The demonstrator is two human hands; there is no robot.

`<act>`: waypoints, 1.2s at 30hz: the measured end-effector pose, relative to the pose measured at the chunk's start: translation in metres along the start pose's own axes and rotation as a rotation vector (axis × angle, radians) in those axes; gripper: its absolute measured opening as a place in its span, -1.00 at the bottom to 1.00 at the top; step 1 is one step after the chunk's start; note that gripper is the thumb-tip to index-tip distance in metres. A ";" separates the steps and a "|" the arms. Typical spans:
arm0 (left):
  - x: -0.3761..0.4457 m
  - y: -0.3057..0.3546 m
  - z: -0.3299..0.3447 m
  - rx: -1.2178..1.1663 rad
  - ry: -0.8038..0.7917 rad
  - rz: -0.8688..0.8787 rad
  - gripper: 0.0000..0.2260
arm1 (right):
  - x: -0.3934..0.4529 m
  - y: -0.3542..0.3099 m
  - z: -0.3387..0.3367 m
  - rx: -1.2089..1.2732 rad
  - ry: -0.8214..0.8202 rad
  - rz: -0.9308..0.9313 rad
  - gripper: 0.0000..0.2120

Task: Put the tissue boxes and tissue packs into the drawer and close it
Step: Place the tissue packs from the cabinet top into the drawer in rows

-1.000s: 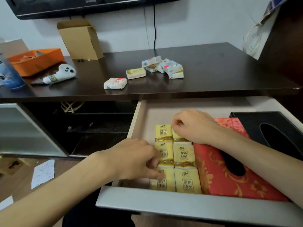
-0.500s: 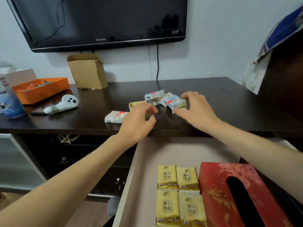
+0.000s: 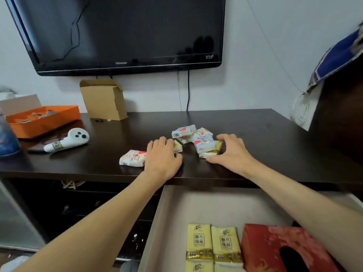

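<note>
Reaching onto the desk [image 3: 255, 134], both hands go for loose tissue packs. Left hand [image 3: 163, 156] lies over a yellow pack [image 3: 178, 147], fingers curled but grip not confirmed; right hand [image 3: 231, 152] is spread open against the pile of packs [image 3: 198, 138]. One heart-print pack [image 3: 132, 158] lies apart, long axis left-right. Drawer [image 3: 216, 209] is open: yellow packs [image 3: 213, 242] in rows, long axes front-back, red tissue box [image 3: 263, 244] beside. Roughly halfway; desk packs and closing remain.

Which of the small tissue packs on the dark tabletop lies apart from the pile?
The white pack with red hearts, left of the left hand. It lies alone; the others cluster between both hands.
</note>
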State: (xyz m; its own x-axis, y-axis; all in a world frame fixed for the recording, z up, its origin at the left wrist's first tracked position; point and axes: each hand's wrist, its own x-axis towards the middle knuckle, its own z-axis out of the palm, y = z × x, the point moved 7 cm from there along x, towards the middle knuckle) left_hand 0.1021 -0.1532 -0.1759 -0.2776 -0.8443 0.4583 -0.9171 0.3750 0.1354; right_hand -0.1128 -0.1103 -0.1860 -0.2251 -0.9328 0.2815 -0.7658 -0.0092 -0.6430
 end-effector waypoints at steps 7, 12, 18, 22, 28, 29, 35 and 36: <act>-0.007 0.006 -0.007 -0.101 0.048 0.033 -0.66 | -0.018 0.001 -0.012 -0.107 0.034 0.016 -0.33; -0.008 0.007 -0.003 -0.189 0.015 0.023 -0.63 | -0.037 0.016 -0.030 -0.062 0.020 -0.016 -0.55; -0.018 0.014 -0.006 -0.214 -0.060 0.113 -0.64 | -0.042 0.016 -0.034 -0.002 -0.035 -0.033 -0.66; -0.020 0.018 -0.015 -0.185 -0.333 0.109 -0.62 | -0.044 0.015 -0.033 0.038 -0.019 -0.057 -0.68; -0.028 0.028 -0.030 0.044 -0.660 0.235 -0.59 | -0.054 0.020 -0.047 0.164 0.146 -0.027 -0.66; -0.029 0.030 -0.033 0.069 -0.655 0.257 -0.57 | -0.059 0.020 -0.051 0.211 0.175 -0.014 -0.66; -0.047 0.032 -0.056 0.030 -0.433 0.257 -0.43 | -0.115 -0.016 -0.052 0.276 0.091 -0.168 -0.58; -0.055 0.032 -0.059 0.013 -0.417 0.259 -0.41 | -0.125 -0.020 -0.047 0.268 0.021 -0.188 -0.58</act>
State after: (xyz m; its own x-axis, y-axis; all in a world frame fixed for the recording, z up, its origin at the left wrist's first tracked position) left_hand 0.1045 -0.0721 -0.1446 -0.5857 -0.8062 0.0839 -0.8055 0.5904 0.0508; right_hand -0.0978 0.0239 -0.1750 -0.1092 -0.8982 0.4259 -0.6098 -0.2779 -0.7423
